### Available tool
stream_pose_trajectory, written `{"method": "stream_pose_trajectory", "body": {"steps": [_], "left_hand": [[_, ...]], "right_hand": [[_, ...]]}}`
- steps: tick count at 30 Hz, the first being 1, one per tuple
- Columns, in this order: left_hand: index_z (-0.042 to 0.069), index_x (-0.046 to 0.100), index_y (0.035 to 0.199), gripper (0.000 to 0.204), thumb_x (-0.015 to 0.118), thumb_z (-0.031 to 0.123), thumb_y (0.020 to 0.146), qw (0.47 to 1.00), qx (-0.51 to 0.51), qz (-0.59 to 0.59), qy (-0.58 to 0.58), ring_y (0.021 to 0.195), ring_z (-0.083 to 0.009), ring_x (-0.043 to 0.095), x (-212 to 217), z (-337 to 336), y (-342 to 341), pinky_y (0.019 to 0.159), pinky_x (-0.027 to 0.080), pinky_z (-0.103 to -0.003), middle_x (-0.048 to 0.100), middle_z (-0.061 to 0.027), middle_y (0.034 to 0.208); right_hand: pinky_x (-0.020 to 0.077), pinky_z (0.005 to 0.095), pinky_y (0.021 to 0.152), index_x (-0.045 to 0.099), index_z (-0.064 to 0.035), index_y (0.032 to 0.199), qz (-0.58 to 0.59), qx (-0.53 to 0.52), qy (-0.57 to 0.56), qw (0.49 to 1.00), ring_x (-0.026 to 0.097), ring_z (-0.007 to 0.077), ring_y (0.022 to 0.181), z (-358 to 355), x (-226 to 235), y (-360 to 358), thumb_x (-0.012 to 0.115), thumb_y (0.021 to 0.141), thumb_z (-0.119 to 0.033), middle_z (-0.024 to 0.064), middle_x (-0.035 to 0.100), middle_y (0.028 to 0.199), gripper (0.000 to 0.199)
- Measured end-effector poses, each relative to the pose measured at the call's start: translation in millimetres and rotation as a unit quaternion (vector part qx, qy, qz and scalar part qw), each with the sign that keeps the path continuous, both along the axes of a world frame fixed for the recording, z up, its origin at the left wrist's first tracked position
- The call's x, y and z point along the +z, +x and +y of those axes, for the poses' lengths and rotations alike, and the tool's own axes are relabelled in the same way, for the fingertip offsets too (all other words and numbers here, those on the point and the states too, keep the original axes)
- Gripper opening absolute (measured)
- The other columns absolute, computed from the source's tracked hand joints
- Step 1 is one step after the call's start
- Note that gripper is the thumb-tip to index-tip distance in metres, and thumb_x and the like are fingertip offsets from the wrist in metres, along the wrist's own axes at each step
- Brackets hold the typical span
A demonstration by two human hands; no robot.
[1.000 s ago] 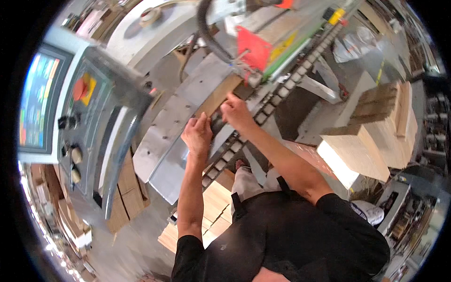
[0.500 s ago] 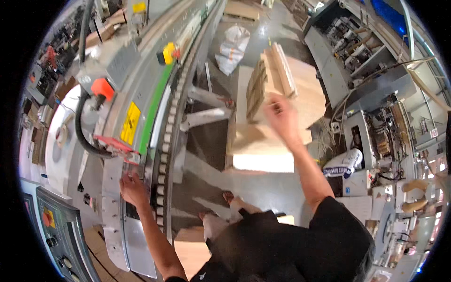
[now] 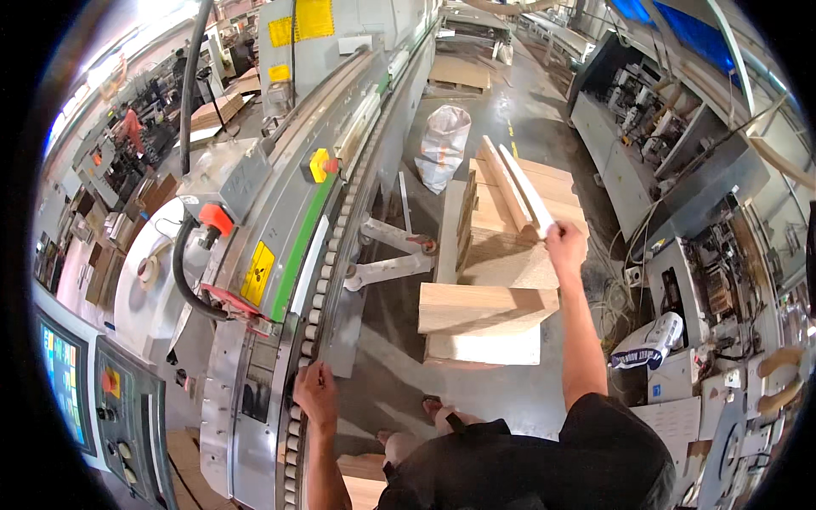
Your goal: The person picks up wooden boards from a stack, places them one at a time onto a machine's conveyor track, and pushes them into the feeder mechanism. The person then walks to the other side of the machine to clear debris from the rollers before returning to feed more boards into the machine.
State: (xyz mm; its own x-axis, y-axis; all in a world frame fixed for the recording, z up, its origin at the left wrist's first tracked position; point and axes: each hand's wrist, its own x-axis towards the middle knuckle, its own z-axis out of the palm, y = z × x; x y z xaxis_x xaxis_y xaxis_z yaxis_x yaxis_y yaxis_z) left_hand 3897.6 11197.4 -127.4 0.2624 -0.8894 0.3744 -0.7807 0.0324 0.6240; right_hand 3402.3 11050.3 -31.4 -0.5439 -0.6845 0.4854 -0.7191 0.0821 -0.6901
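My right hand [image 3: 565,244] reaches out to the right and grips the near end of a pale wooden board [image 3: 525,189] that stands tilted on edge atop a stack of wooden boards [image 3: 489,306]. My left hand [image 3: 316,393] rests on the row of rollers [image 3: 336,246] along the edge of a long grey machine [image 3: 255,255], holding nothing. Other boards lean beside the gripped one on the stack.
A control panel with screen and buttons [image 3: 102,399] sits at lower left. A white sack [image 3: 442,144] stands on the concrete floor beyond the stack. Grey machines and cabinets [image 3: 680,170] line the right side. More boards [image 3: 361,480] lie near my feet.
The view has swung from the machine table and panel to the board stack on the right. My right hand left the machine and took hold of a board; my left hand stayed on the rollers.
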Motion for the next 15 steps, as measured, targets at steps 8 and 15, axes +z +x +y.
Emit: {"method": "stream_pose_trajectory", "body": {"steps": [8,15], "left_hand": [[0.004,0.066,0.102,0.025,0.069,0.008,0.077,0.996,-0.040,-0.008,-0.083,0.086,-0.0312,0.060,43.7,2.4,-27.8,0.074,0.049,-0.040,0.062,-0.0153,0.096],[0.011,0.047,0.133,0.061,0.072,0.018,0.077,0.980,-0.011,-0.165,-0.107,0.129,-0.0460,0.033,71.0,52.9,16.3,0.104,0.030,-0.060,0.032,-0.0215,0.143]], "right_hand": [[0.0427,0.0229,0.053,0.060,0.0085,0.101,-0.112,0.097,-0.050,0.988,0.052,0.0064,0.060,108.8,73.1,65.5,0.054,0.091,-0.012,0.0035,0.060,0.070,0.024],[0.0468,0.0241,0.065,0.063,0.0039,0.101,-0.230,0.494,0.236,0.805,0.055,0.0084,0.070,125.4,34.6,202.3,0.055,0.089,-0.006,0.0035,0.062,0.077,0.017]]}}
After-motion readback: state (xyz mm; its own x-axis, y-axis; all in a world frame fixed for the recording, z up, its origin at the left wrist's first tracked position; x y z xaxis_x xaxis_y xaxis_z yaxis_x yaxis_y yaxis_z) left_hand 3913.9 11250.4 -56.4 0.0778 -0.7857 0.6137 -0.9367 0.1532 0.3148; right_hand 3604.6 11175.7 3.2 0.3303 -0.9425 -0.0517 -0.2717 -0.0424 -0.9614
